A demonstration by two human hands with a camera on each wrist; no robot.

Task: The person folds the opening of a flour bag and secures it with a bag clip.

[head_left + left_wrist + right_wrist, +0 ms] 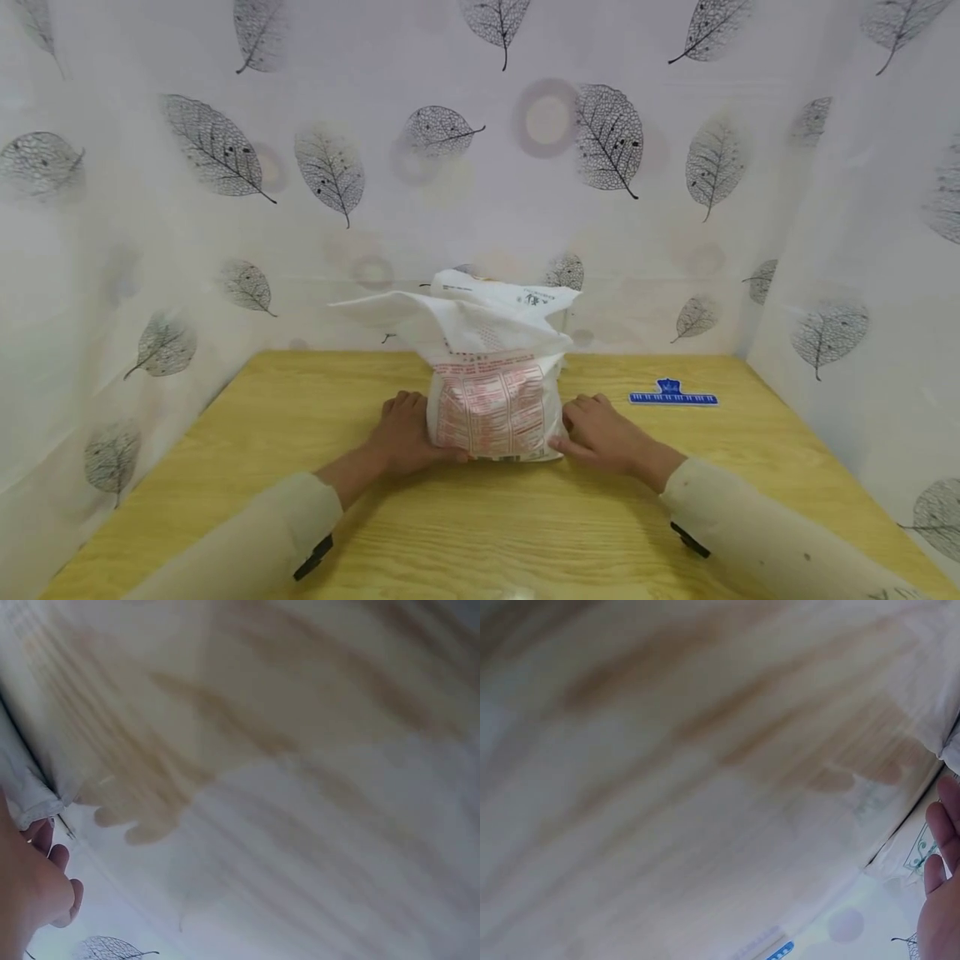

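A white plastic bag (491, 408) with red printed text and tables stands upright at the middle of the wooden table. Its loose top is crumpled and flops over, one flap reaching left. My left hand (405, 437) holds the bag's lower left side, thumb along the front bottom edge and fingers toward the back. On the opposite side my right hand (603, 437) grips the lower right, its thumb at the front corner. Only the edge of the bag (922, 851), with green print, shows beside my right fingers in the right wrist view.
A blue clip (672, 393) with a piano-key pattern lies on the table (510, 525) to the right of the bag. White curtain (465, 208) with grey leaf prints surrounds the table at the back and both sides.
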